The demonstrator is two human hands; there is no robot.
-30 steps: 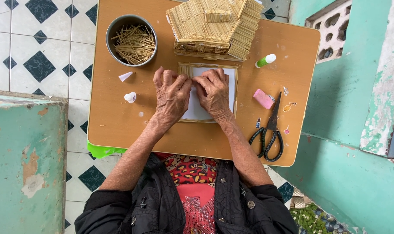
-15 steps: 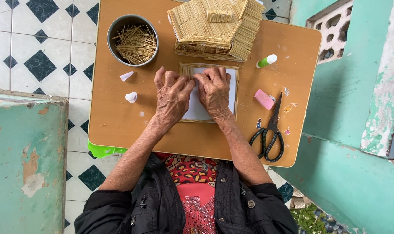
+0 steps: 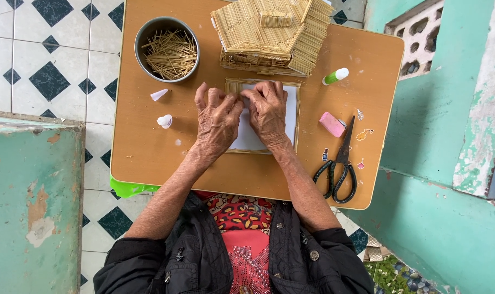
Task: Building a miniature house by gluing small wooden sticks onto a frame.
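At the upper left of the frame your round metal tin (image 3: pixel 167 48) sits on the tabletop (image 3: pixel 149 147), full of loose thin sticks; just below it lie a small white paper cone (image 3: pixel 158 95) and a little white shell-like scrap (image 3: pixel 164 121). Toward the centre, your left hand (image 3: pixel 217 122) lies palm down, fingers curled, its tips pressing on the white sheet edged with sticks (image 3: pixel 291 117); whether that grip pinches a stick you cannot tell. Your right hand (image 3: pixel 268 111) rests right beside it on the same sheet, fingertips bent and nearly meeting the left ones, its grip likewise unclear. Just above both hands, at the top centre, stands the stick-built model house (image 3: pixel 269 32). Right of the sheet lie a glue stick with a green cap (image 3: pixel 335 76), a pink eraser (image 3: pixel 332 124), and black scissors (image 3: pixel 339 171) at the right edge.
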